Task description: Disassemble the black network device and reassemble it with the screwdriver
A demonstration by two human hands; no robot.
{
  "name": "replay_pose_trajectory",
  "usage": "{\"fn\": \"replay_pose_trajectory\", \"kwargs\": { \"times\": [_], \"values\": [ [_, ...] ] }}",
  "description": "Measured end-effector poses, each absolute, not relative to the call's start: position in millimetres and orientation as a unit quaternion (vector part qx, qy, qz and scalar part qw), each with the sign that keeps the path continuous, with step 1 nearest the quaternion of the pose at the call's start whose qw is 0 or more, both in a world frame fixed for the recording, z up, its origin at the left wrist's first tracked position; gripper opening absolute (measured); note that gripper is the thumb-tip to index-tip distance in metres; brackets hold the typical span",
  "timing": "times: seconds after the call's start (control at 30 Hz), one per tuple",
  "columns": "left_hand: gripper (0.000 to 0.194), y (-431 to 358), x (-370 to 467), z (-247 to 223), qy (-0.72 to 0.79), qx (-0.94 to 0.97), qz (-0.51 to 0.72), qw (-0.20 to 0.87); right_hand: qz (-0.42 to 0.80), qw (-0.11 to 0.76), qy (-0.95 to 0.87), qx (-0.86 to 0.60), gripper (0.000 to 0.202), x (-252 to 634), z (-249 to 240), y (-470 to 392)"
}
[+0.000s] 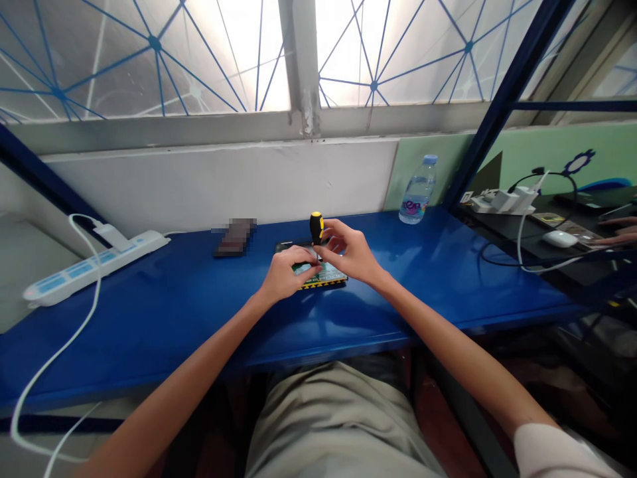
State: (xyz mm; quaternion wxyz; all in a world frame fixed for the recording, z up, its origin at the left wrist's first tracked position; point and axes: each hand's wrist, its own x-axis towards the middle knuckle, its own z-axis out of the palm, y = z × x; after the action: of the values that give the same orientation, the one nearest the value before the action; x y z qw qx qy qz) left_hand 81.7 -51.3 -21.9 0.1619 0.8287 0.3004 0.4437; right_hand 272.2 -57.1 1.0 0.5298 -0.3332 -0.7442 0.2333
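Item 1: circuit board [333,271], green with a pale area, in or on a dark frame with a yellow-and-black strip along its near side; lies flat about midway along the blue worktop [189,318], nearer the far edge than the near one. Partly covered by hands.

Item 2: screwdriver [316,229], yellow-and-black handle, upright over the board, shaft down. Tip hidden; contact with a screw cannot be told.

Item 3: right hand [351,251], fingers closed narrowly on the lower handle, holding the screwdriver.

Item 4: left hand [288,271], at the board's left side, thumb and forefinger drawn narrow by the shaft; whether they grip it, or some small part, cannot be told.

Step in hand, as judged: screwdriver work at one spot on the board. Any turn calls for an upright shaft, a seated tip and a board held still.

Surroundings: dark flat object [235,242], blurred, toward the far edge, left of the board; water bottle [418,192], upright near the far right corner; white power strip [99,269], toward the left end, with a white cable [97,292].
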Motion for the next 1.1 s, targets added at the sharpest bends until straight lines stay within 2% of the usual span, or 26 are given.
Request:
{"fn": "replay_pose_trajectory", "kwargs": {
  "times": [0.47, 1.1],
  "values": [
    [0.008, -49.9, 78.8, -22.4, 0.309, 0.836, 0.410, 0.194, 0.193, 0.527, -0.756, -0.338, 0.037, 273.0, 4.7, -58.7],
    [0.011, -51.0, 79.9, -21.7, 0.319, 0.844, 0.387, 0.189, 0.238, 0.528, -0.748, -0.325, 0.036, 271.3, 2.5, -59.3]
  ]
}}
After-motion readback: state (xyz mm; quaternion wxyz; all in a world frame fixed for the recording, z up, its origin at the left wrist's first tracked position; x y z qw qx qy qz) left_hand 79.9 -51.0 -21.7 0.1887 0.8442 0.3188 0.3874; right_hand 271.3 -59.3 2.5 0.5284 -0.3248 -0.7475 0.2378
